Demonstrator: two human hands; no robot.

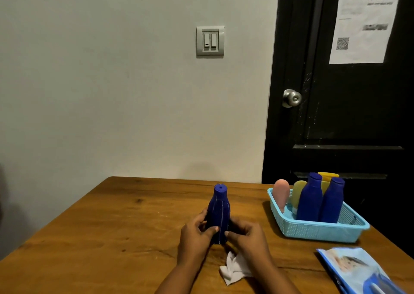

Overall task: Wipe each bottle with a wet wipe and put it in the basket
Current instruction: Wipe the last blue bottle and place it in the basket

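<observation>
- Standing upright on the table (112,226), the bottle (218,208) is held near the front middle, well apart from the basket (318,232).
- The bottle is of smooth dark blue plastic, wide at the base, tapered at the shoulder and closed by a flat round cap with a small hole.
- Its lower body is gripped by the left hand (193,235), with the thumb laid across the front and the fingers curled behind.
- The other side is gripped low by the right hand (246,235), fingers curled.
- A white wipe (233,271), soft and crumpled, is seen under the right wrist; whether it is held cannot be told.
- The basket is rectangular, of light blue plastic mesh with a flared rim, and is set at the right.
- Two blue bottles (310,200) are stood in it side by side; beside them a rounded pink tube (281,193), a yellow-green bottle (298,193) and a yellow bottle (327,178) are seen.
- A glossy blue pack (356,269) is laid at the front right.
- The table is of brown wood, grained and knotted.
</observation>
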